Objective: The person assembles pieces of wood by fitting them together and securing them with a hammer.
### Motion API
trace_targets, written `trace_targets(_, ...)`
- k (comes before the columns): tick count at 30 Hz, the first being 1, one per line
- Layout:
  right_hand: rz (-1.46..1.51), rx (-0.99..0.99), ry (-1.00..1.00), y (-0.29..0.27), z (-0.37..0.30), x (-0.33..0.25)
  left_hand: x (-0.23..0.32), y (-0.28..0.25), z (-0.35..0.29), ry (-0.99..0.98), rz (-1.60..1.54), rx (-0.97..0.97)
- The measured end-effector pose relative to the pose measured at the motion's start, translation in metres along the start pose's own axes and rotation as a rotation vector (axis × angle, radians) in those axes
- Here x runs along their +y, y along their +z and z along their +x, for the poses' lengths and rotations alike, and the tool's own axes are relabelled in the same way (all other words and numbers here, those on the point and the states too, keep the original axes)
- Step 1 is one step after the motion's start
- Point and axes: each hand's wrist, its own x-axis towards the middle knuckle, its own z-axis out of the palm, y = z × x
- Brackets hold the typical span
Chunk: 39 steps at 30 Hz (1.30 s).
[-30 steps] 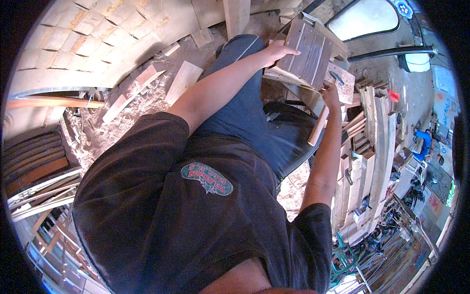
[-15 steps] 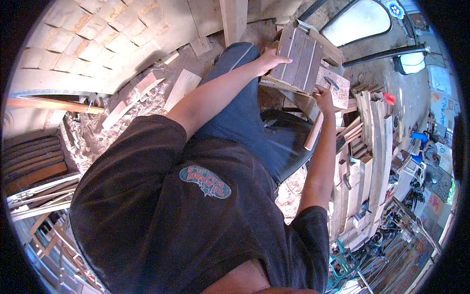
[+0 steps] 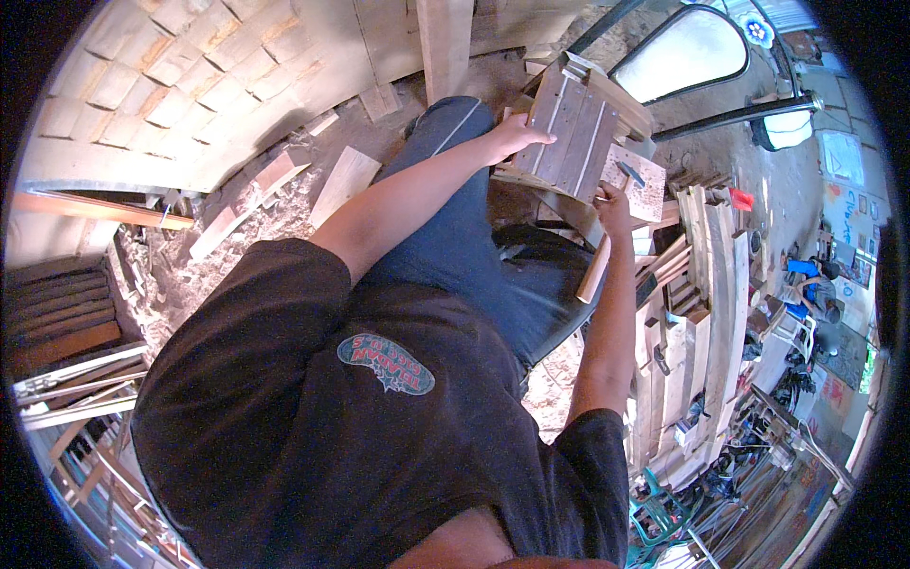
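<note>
My left hand [image 3: 517, 138] grips the left edge of a brown slatted wooden panel [image 3: 578, 128], its thumb lying on top and its other fingers mostly hidden. Pale lines run along the slats, and small dark dots mark the surface. By the panel's near right corner, my right hand [image 3: 614, 206] is closed around a hammer [image 3: 594, 272]. The dark metal head shows beyond the hand over a speckled pale board, and the wooden handle slants down toward my leg. Just what the right fingertips pinch, besides the handle, is too small to tell.
Long wooden boards [image 3: 713, 303] are stacked at the right. Loose wood blocks [image 3: 345, 185] lie among shavings at the left. A black-framed white panel [image 3: 682, 52] and a black bar [image 3: 739, 116] stand beyond the work. Green plastic furniture [image 3: 656, 512] is at lower right.
The whole view has shifted slightly, moving the scene down and left. My right fingers look more curled by the panel's corner; my left hand keeps its hold.
</note>
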Motion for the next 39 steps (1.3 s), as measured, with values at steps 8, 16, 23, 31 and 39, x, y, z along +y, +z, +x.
trace_targets(8, -0.011, 0.077, -0.006, 0.005, -0.031, -0.018, -0.001, 0.004, -0.007, -0.03, 0.098, -0.094)
trace_targets(16, -0.076, 0.124, 0.037, 0.013, -0.068, -0.028, -0.001, 0.012, -0.031, -0.087, 0.133, -0.158)
trace_targets(23, -0.049, 0.125, -0.006, 0.02, -0.064, -0.043, -0.009, 0.013, -0.043, -0.139, 0.043, -0.056)
trace_targets(31, -0.055, 0.055, -0.114, -0.005, -0.033, -0.037, -0.012, 0.016, -0.033, -0.151, -0.015, -0.027)
trace_targets(39, -0.222, -0.019, -0.024, -0.011, -0.017, -0.025, -0.018, 0.015, -0.034, -0.166, 0.051, -0.017)
